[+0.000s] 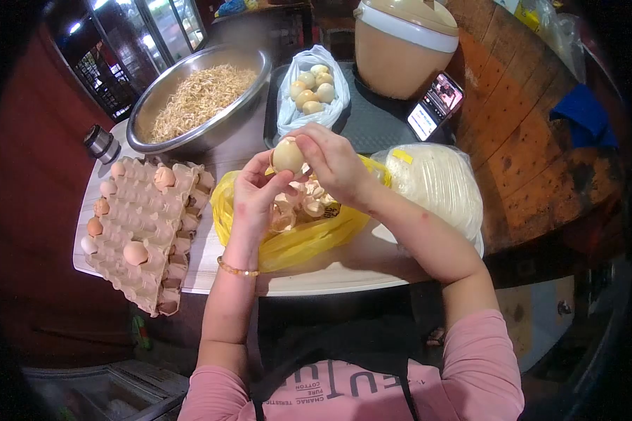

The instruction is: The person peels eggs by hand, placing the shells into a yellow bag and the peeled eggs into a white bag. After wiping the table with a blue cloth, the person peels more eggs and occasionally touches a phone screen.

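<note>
A pale, smooth egg (286,157) is held up between my two hands, over an open yellow plastic bag (281,251). My left hand (258,186) grips the egg from the left and below, with the thumb in front. My right hand (333,160) curls against its upper right side, the thumb pressed to the egg. Broken eggshells (314,203) lie in the yellow bag under my hands. Beyond them, several peeled-looking eggs (307,97) rest in a white plastic bag (338,105). On the left, a stack of cardboard egg trays (139,210) carries several eggs in their shells (135,252).
A steel bowl of bean sprouts (202,98) stands at the back left, near a dark-lidded jar (102,144). Behind the bags lies a dark tray (376,116) with a propped phone (437,105). A wrapped white bundle (439,193) sits right, a beige cooler (400,52) behind.
</note>
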`<state>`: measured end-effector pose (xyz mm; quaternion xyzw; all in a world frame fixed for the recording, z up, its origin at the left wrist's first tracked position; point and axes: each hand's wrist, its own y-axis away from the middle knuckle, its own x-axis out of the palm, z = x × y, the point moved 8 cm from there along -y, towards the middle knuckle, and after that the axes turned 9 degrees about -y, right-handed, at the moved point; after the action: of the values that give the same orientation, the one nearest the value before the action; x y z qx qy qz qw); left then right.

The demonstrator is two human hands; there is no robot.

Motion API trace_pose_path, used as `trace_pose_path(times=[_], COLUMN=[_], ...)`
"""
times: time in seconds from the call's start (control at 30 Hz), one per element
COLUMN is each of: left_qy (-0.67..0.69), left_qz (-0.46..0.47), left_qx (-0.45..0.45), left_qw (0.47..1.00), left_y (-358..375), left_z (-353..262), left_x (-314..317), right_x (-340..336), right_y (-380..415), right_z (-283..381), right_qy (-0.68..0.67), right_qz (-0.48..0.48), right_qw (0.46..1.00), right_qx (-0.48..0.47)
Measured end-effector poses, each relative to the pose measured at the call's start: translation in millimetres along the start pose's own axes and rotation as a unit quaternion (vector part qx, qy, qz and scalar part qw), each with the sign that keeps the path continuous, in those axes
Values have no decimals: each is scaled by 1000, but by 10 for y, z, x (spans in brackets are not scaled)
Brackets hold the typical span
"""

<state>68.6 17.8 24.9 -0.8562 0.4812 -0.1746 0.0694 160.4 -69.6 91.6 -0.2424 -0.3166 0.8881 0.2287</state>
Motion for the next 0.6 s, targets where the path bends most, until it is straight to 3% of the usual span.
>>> trace_pose_path(times=[0.13,0.2,0.33,0.43,0.5,0.6], left_qy=[6,4,58,107,122,124], left_qz=[-26,-32,-10,12,17,15], left_qx=[-2,-3,10,23,21,0], left_qw=[1000,999,998,994,992,992], left_y=[-5,-1,-3,-5,-5,10], left_z=[9,10,1,-26,-26,12], left_x=[-32,-52,-94,-81,-74,-72], right_x=[-64,-152,-221,-110,-63,-131], right_y=[-7,-24,-49,-21,-23,-61], right_z=[-93,-17,-32,-197,-129,16], right_qy=[-76,72,92,117,90,-18], right_qz=[-17,-43,-31,40,42,-16], right_qw=[994,996,995,991,995,1000], right_qx=[79,14,37,54,-1,12])
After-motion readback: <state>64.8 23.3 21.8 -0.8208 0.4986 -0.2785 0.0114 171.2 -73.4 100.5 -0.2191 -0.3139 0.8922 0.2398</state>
